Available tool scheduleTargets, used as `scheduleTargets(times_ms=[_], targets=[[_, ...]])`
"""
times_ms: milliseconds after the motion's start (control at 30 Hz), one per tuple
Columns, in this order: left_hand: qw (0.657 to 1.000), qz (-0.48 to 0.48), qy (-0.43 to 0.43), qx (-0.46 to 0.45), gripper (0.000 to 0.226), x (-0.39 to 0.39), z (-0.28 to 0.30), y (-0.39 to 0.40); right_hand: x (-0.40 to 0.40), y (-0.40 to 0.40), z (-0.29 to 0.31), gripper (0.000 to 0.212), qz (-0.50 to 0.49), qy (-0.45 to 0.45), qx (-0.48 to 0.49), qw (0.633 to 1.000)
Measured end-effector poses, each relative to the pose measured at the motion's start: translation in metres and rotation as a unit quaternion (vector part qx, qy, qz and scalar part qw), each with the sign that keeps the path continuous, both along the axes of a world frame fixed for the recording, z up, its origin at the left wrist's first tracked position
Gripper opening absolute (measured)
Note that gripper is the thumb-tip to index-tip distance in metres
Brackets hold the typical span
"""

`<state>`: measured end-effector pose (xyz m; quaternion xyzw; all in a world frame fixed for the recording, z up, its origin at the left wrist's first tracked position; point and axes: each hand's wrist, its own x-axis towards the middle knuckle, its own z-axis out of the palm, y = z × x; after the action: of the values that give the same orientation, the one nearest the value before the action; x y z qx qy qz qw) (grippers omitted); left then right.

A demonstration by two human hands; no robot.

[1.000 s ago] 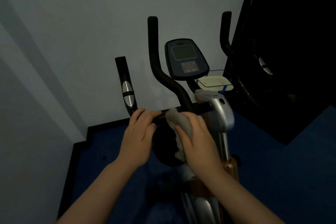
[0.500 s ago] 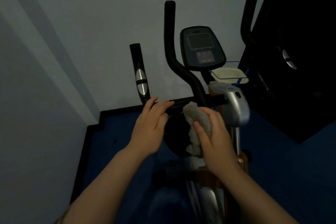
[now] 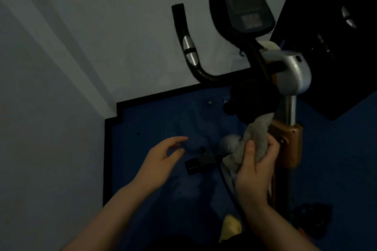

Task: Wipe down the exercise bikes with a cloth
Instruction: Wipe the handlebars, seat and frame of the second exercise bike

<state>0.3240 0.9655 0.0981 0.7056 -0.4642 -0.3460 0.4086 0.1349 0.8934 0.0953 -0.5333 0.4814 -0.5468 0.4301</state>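
Observation:
An exercise bike stands at the right, with black handlebars, a dark console, a silver head and an orange post. My right hand grips a grey cloth beside the orange post, below the handlebars. My left hand hovers free over the blue floor, fingers loosely spread, holding nothing. A black pedal sits between my two hands.
Pale walls close in at the left and back, with a black skirting along the blue floor. A large black panel stands at the right, behind the bike. A yellow object lies low near my right forearm.
Both hands dropped from the handlebar crossbar. My left hand let go of the bar and now hangs free. My right hand carried the cloth down to the post. The view tilted downward.

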Motion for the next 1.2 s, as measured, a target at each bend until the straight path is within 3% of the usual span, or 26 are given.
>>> scheduleTargets(times_ms=[133,267,367,500,700,867,1033,1133,1200], targets=[[0.998,0.027,0.049,0.021,0.023,0.020,-0.008,0.043,0.028,0.051,-0.024,0.018,0.078,0.017,0.108,0.991],[0.992,-0.013,0.122,0.039,0.012,0.027,-0.016,0.071,0.053,0.091,-0.042,0.019,0.188,-0.006,0.152,0.970],[0.979,-0.019,0.200,0.037,0.031,0.026,-0.022,0.088,0.070,0.116,-0.050,0.019,0.226,-0.036,0.200,0.953],[0.986,-0.020,0.162,0.044,0.039,0.032,-0.035,0.108,0.083,0.141,-0.062,0.038,0.258,-0.160,0.323,0.897],[0.988,-0.039,0.132,0.065,0.023,0.033,-0.046,0.120,0.068,0.155,-0.062,0.065,0.263,-0.166,0.367,0.876],[0.987,-0.109,0.085,0.080,0.023,0.025,-0.052,0.110,0.035,0.139,-0.053,0.070,0.265,-0.052,0.360,0.893],[0.975,-0.192,-0.083,0.070,0.018,0.023,-0.060,0.100,0.020,0.127,-0.054,0.024,0.264,0.092,0.290,0.915],[0.961,-0.247,-0.108,0.063,0.017,0.024,-0.061,0.097,0.018,0.134,-0.058,0.053,0.262,0.152,0.226,0.926],[0.951,-0.279,-0.116,0.069,0.023,0.026,-0.062,0.095,0.018,0.138,-0.062,0.062,0.297,0.243,0.166,0.909]])
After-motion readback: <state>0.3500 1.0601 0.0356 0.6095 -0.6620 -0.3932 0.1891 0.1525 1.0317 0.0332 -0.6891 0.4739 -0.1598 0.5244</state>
